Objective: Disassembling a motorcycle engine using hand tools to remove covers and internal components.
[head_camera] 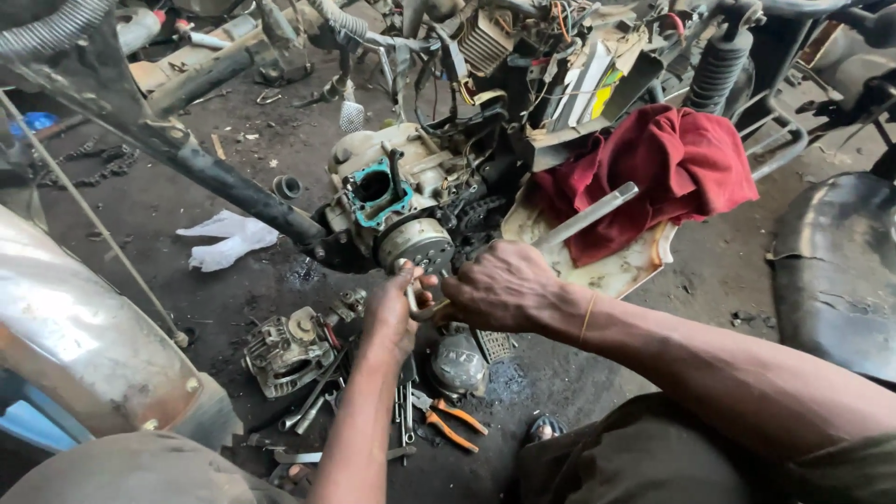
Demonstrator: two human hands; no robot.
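A yellow label (pixel 605 96) shows far right among the wiring. The left hand (pixel 392 313) is wrapped around a metal wrench (pixel 411 297) at the engine (pixel 411 201). The right hand (pixel 499 287) is closed on a long socket handle (pixel 588 215).

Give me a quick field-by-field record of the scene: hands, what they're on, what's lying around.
Left hand: grips a bent metal tool below the engine
Right hand: closed on the same spot, beside the left
Engine: open cylinder mouth with teal gasket
Red cloth: draped right of the engine
Ground: removed cylinder head, orange-handled pliers, white rag
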